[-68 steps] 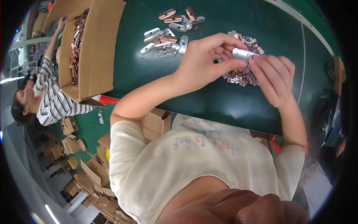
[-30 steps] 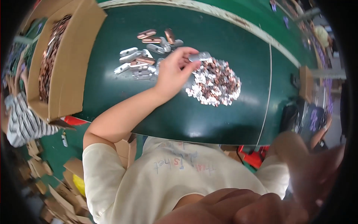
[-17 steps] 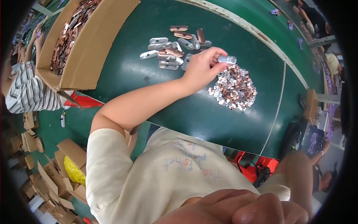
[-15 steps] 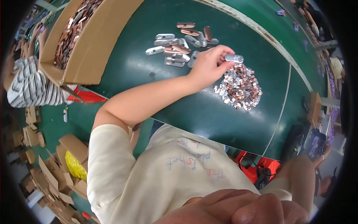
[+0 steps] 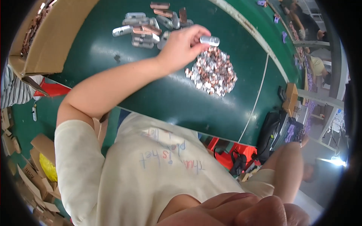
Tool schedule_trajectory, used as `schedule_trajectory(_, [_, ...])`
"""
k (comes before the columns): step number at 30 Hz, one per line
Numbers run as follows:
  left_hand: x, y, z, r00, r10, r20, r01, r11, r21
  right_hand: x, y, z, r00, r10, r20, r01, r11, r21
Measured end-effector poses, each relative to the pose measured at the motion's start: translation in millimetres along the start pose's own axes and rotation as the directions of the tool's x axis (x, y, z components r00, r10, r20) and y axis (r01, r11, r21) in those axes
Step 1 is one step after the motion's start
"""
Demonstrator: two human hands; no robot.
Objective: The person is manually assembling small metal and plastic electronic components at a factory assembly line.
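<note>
My left hand (image 5: 184,45) is closed on a silver oblong metal piece with rounded ends (image 5: 209,40), pinched between thumb and fingers. It hangs just above the far edge of a heap of small silver and copper-coloured metal bits (image 5: 215,73) on the green table (image 5: 162,98). To the left of the hand lie several loose oblong pieces (image 5: 141,30), some silver, some copper-coloured. My right arm reaches out to the far right, where my right hand (image 5: 304,141) shows only in small part beside purple items (image 5: 290,133); its fingers cannot be made out.
A cardboard box (image 5: 79,34) filled with metal pieces stands at the table's left. A black bag (image 5: 269,132) and a small cardboard box (image 5: 290,98) are at the right. Open cartons (image 5: 41,150) lie on the floor. A person in striped clothing (image 5: 17,88) is at the far left.
The view has swung, so the table and everything on it appear farther left and higher. My left hand still grips the silver piece near the heap. The right arm shows more fully.
</note>
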State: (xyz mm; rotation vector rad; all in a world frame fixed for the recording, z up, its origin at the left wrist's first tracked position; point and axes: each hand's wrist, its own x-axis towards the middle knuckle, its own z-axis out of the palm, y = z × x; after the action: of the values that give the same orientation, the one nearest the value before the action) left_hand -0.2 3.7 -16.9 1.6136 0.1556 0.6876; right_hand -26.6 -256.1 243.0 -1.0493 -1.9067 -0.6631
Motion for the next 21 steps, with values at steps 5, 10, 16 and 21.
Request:
schedule_trajectory(5, [5.6, 0.8, -1.8, 0.994, -0.071, 0.081, 0.069, 0.997, 0.022, -55.6, 84.8, 57.0, 0.945, 0.32, 0.073, -0.322, 0.946, 0.026])
schedule_trajectory(10, [13.0, 1.3, 5.3, 0.999, -0.024, 0.036, 0.025, 0.999, -0.031, -76.9, 132.9, 37.4, 0.87, 0.483, 0.103, -0.478, 0.876, -0.068])
schedule_trajectory(16, [6.6, 1.7, 5.1, 0.993, -0.113, 0.037, 0.115, 0.991, -0.062, -106.6, 302.2, -0.1, 0.853, 0.52, 0.052, -0.522, 0.852, 0.038])
schedule_trajectory(21, [11.6, 16.4, 4.7, 0.976, -0.201, 0.078, 0.2, 0.98, 0.023, -244.8, 511.3, 22.4, 0.06, 0.996, 0.07, -0.317, 0.085, -0.945])
